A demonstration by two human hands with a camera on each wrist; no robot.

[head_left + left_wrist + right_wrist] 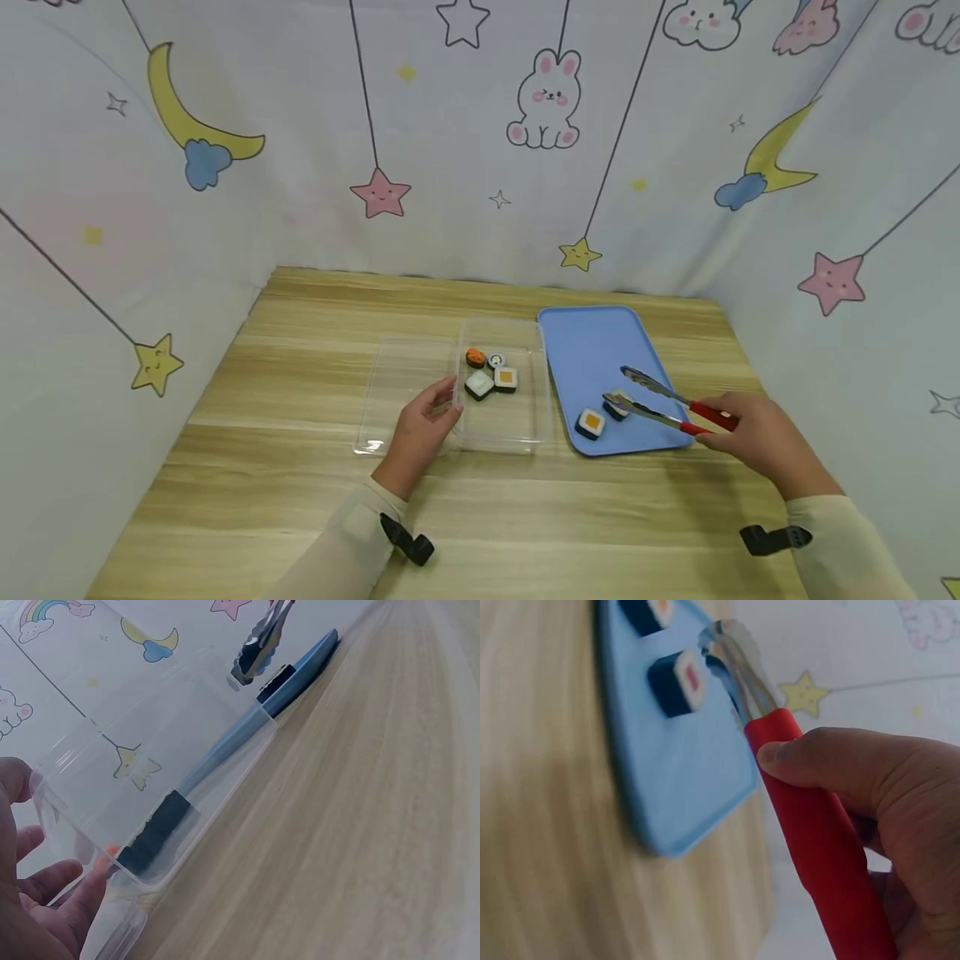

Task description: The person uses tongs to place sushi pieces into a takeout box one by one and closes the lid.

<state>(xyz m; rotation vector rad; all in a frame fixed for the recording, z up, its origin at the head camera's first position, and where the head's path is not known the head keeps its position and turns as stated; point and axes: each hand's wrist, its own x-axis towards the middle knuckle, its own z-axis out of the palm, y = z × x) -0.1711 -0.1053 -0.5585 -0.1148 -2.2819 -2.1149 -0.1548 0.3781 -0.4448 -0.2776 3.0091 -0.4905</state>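
Observation:
My right hand grips metal tongs by their red handles, the thumb lying along one handle. The tongs' jaws are spread over the lower part of a blue tray, one tip overlapping a toy sushi roll with a pink centre. A second toy roll with an orange centre sits beside it. My left hand holds the left wall of a clear plastic container, fingertips at its rim and outer side. Inside stand several toy sushi pieces, one topped in orange.
A clear plastic lid lies left of the container, partly behind my left hand. Tray and container stand side by side on the wood-grain table. A printed curtain closes off the back and both sides.

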